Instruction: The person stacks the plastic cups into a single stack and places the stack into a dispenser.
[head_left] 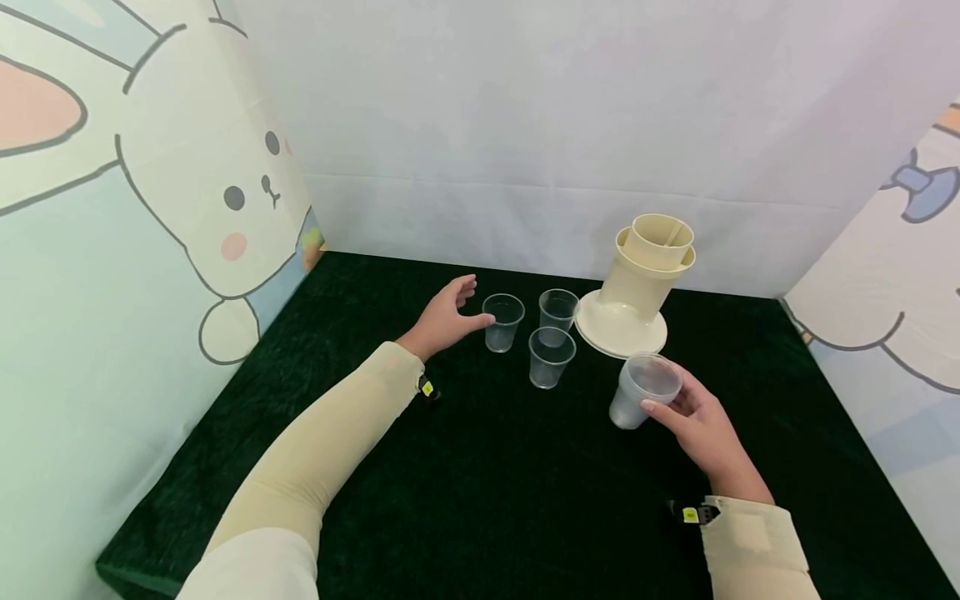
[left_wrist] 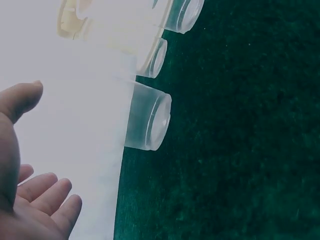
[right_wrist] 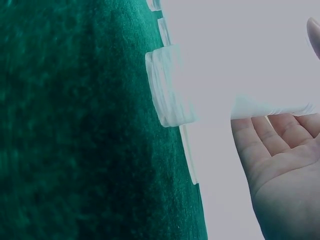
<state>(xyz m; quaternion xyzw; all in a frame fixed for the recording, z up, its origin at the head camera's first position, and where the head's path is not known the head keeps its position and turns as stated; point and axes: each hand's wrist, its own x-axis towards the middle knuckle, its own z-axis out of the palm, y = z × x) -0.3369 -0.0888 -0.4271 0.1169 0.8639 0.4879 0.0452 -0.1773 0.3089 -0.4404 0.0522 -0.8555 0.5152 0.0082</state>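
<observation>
My right hand [head_left: 701,429] grips a short stack of nested clear plastic cups [head_left: 633,404], fingers around the far side and thumb on the near side. The stack [right_wrist: 167,90] is washed out by glare in the right wrist view. With fingers spread, my left hand [head_left: 442,321] hovers just left of a single clear cup [head_left: 502,337]; the left wrist view shows a gap between hand and cup [left_wrist: 147,117]. Two more upright clear cups stand to its right, one farther back [head_left: 557,310] and one nearer [head_left: 550,368].
A cream cylindrical holder [head_left: 637,287] with a narrower tube in its top stands on a round base [head_left: 618,329], behind the stack. Dark green cloth [head_left: 480,500] covers the table. A white curtain [head_left: 480,125] closes the back, with cartoon-printed panels at both sides.
</observation>
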